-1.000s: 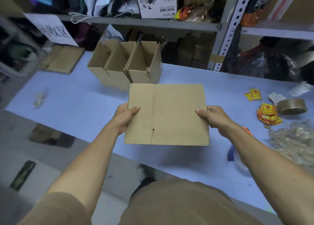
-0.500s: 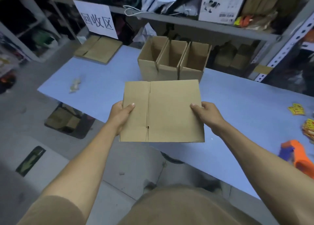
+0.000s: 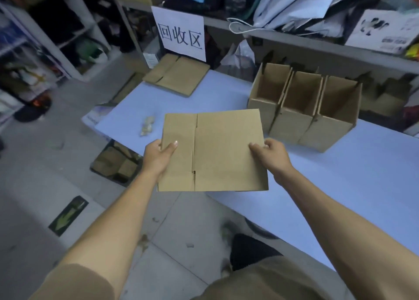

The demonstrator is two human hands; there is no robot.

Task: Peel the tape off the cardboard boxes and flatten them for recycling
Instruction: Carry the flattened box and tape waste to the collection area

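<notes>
A flattened brown cardboard box (image 3: 217, 151) is held level above the near edge of the pale blue table (image 3: 340, 175), partly over the grey floor. Its upper face is plain, crossed by one vertical fold line with a short slit near each end; no tape can be made out on it. The left edge is pinched by the left hand (image 3: 158, 156), the thumb laid on top and the fingers hidden beneath. The right edge is gripped likewise by the right hand (image 3: 271, 156), its fingers curled round the border. Three open-topped brown cardboard boxes (image 3: 303, 111) are stood side by side on the table, just beyond the held one. A stack of flattened brown cardboard (image 3: 178, 75) is laid at the table's far corner, under a white paper sign (image 3: 180, 33) on which "回收区" is written in black.
</notes>
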